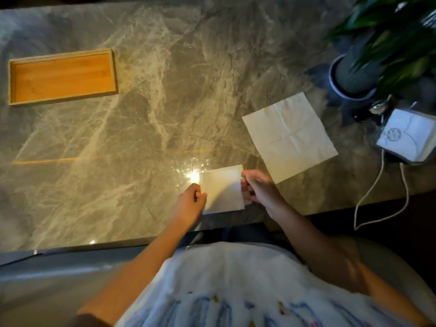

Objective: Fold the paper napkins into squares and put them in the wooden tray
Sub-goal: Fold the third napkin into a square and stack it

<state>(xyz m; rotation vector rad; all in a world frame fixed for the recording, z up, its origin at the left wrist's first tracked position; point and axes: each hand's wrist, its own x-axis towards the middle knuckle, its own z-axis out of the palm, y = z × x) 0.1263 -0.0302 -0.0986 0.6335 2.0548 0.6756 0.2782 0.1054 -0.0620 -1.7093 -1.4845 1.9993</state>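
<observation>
White paper, thin and limp: I am holding the folded napkin [223, 188] near the table's [141, 114] near edge, left hand [190, 204] pinching its left side, right hand [258, 188] pinching its right side with fingers curled. It is looking feather-light and soft, likely to sag or spring open, so I am judging the folded edges the best hold. A flat napkin [289, 135] is lying to the right; the tray [10, 83] is sitting far left, well apart.

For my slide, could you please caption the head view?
Both hands, left hand and right hand, hold a folded napkin; wooden tray sits empty.
</observation>
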